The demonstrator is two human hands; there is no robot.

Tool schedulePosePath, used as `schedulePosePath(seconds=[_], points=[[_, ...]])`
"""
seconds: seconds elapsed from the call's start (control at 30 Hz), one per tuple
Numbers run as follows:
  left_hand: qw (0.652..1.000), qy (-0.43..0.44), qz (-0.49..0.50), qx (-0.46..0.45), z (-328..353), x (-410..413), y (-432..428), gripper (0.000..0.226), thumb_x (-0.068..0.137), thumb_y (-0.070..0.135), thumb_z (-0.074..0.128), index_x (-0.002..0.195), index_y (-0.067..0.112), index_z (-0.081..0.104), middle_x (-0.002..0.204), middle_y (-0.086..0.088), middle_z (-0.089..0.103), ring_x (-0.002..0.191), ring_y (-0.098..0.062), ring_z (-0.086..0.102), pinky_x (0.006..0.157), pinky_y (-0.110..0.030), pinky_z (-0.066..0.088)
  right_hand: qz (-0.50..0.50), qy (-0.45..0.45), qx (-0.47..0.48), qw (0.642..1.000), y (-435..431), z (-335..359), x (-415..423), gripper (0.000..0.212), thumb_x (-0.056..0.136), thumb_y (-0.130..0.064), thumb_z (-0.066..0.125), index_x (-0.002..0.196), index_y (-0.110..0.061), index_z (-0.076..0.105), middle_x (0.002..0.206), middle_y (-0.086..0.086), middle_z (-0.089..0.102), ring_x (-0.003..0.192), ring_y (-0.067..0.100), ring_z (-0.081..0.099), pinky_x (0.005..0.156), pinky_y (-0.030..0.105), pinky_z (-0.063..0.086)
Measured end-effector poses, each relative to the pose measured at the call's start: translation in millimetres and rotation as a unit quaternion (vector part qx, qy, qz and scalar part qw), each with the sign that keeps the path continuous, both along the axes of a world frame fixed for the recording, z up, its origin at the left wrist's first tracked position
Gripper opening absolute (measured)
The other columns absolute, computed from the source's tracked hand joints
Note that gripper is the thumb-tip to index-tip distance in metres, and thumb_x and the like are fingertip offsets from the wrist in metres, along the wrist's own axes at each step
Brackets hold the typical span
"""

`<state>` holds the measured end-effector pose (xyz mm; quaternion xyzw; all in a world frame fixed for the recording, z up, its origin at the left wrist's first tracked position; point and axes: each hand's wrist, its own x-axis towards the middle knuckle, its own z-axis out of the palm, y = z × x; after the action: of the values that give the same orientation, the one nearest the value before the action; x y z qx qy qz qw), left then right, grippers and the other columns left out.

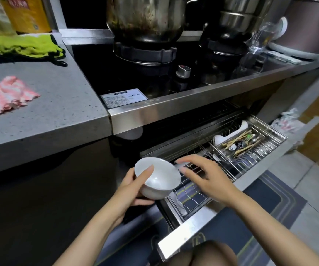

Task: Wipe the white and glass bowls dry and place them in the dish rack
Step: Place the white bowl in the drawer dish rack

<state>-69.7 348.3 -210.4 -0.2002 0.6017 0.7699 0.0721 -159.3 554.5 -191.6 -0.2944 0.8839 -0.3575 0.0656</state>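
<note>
Counter [62, 104]: grey, speckled; pink-and-white cloth [5, 95] and green cloth [24, 45] lie well apart from the hands.
Stove [116, 73]: two steel pots [147, 16] above.
Dish rack [193, 194]: wire drawer pulled out below; chopstick basket [250, 148] at its right end.
White bowl [158, 177]: tilted, at the rack's left end, gripped by left hand [133, 187], thumb over rim.
Right hand [206, 175]: fingers straight, spread over the wires; blurred pale thing at the fingertips, unidentifiable.

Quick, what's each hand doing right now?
Left hand: holding the white bowl, thumb over its rim.
Right hand: open, fingers spread above the dish rack.
</note>
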Motion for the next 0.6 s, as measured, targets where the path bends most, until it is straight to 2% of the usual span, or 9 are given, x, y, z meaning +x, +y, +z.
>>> schedulePosePath(seconds=[0.03, 0.1, 0.2, 0.3, 0.37, 0.4, 0.47, 0.53, 0.6], points=[[1.0, -0.007, -0.002, -0.012, -2.6, -5.3, 2.1, 0.06, 0.065, 0.057, 0.063, 0.118, 0.029, 0.056, 0.115, 0.0, 0.064, 0.092, -0.017, 0.071, 0.064, -0.032, 0.058, 0.04, -0.019, -0.024, 0.999, -4.3, 4.2, 2.3, 0.035, 0.085, -0.054, 0.06, 0.114, -0.034, 0.066, 0.113, -0.023, 0.065, 0.107, -0.004, 0.057, 0.089, 0.026, 0.049], [1.0, -0.02, -0.012, -0.019, -8.5, -18.4, 5.6, 0.064, 0.064, 0.063, 0.061, 0.118, 0.028, 0.056, 0.116, 0.0, 0.066, 0.092, -0.017, 0.072, 0.066, -0.034, 0.059, 0.102, -0.068, 0.005, 0.992, -12.5, 3.3, 0.9, 0.032, 0.079, -0.045, 0.072, 0.109, -0.032, 0.07, 0.106, -0.023, 0.068, 0.104, -0.004, 0.06, 0.091, 0.024, 0.048], [0.998, -0.048, -0.034, -0.011, -17.1, -41.1, 9.6, 0.072, 0.063, 0.075, 0.054, 0.117, 0.027, 0.055, 0.114, -0.003, 0.069, 0.09, -0.019, 0.073, 0.068, -0.035, 0.059, 0.148, -0.1, 0.029, 0.983, -19.4, -6.2, -15.5, 0.016, 0.083, -0.023, 0.074, 0.099, -0.02, 0.075, 0.093, -0.008, 0.074, 0.09, 0.008, 0.068, 0.085, 0.032, 0.053], [0.997, -0.055, -0.045, -0.044, -26.9, -56.9, 12.5, 0.077, 0.064, 0.082, 0.033, 0.118, 0.03, 0.052, 0.111, -0.003, 0.068, 0.085, -0.022, 0.073, 0.068, -0.037, 0.06, 0.1, -0.163, -0.052, 0.98, -18.1, -11.3, -37.9, 0.012, 0.085, -0.009, 0.071, 0.096, -0.008, 0.075, 0.09, 0.006, 0.075, 0.08, 0.013, 0.069, 0.077, 0.028, 0.056], [0.987, -0.041, -0.038, -0.153, -37.7, -59.5, 11.4, 0.085, 0.065, 0.083, 0.025, 0.131, 0.032, 0.043, 0.125, 0.002, 0.059, 0.096, -0.023, 0.068, 0.08, -0.037, 0.057, 0.043, -0.23, -0.116, 0.965, -15.7, -18.3, -53.3, 0.012, 0.086, -0.003, 0.067, 0.096, -0.005, 0.073, 0.083, 0.004, 0.075, 0.072, 0.007, 0.066, 0.068, 0.02, 0.053], [0.971, -0.03, -0.045, -0.233, -43.4, -58.3, 10.5, 0.087, 0.068, 0.082, 0.026, 0.14, 0.032, 0.036, 0.137, 0.003, 0.051, 0.11, -0.022, 0.062, 0.09, -0.036, 0.052, 0.011, -0.27, -0.136, 0.953, -15.2, -24.5, -61.7, 0.012, 0.087, -0.003, 0.065, 0.097, -0.006, 0.072, 0.077, 0.0, 0.073, 0.068, 0.005, 0.064, 0.063, 0.017, 0.051], [0.91, 0.008, -0.095, -0.403, -59.4, -53.9, 9.4, 0.087, 0.08, 0.075, 0.037, 0.151, 0.028, 0.02, 0.156, 0.004, 0.027, 0.138, -0.018, 0.036, 0.109, -0.032, 0.033, -0.067, -0.33, -0.144, 0.931, -16.3, -39.6, -79.4, 0.013, 0.088, -0.007, 0.064, 0.099, -0.007, 0.072, 0.073, -0.005, 0.072, 0.068, 0.007, 0.063, 0.058, 0.016, 0.047], [0.84, 0.045, -0.156, -0.517, -73.7, -50.3, 11.5, 0.094, 0.081, 0.073, 0.043, 0.154, 0.026, 0.006, 0.161, 0.008, 0.009, 0.147, -0.014, 0.011, 0.117, -0.032, 0.017, -0.147, -0.375, -0.127, 0.906, -21.2, -55.3, -95.9, 0.02, 0.089, -0.012, 0.065, 0.107, -0.006, 0.07, 0.078, -0.001, 0.071, 0.074, 0.014, 0.063, 0.059, 0.021, 0.046], [0.793, 0.052, -0.188, -0.577, -86.2, -52.6, 13.4, 0.106, 0.071, 0.083, 0.034, 0.154, 0.027, -0.001, 0.162, 0.01, 0.001, 0.148, -0.014, -0.002, 0.118, -0.031, 0.006, -0.2, -0.423, -0.131, 0.874, -29.5, -67.9, -108.2, 0.021, 0.091, -0.011, 0.062, 0.111, -0.006, 0.066, 0.079, 0.003, 0.066, 0.072, 0.017, 0.059, 0.06, 0.026, 0.045]])
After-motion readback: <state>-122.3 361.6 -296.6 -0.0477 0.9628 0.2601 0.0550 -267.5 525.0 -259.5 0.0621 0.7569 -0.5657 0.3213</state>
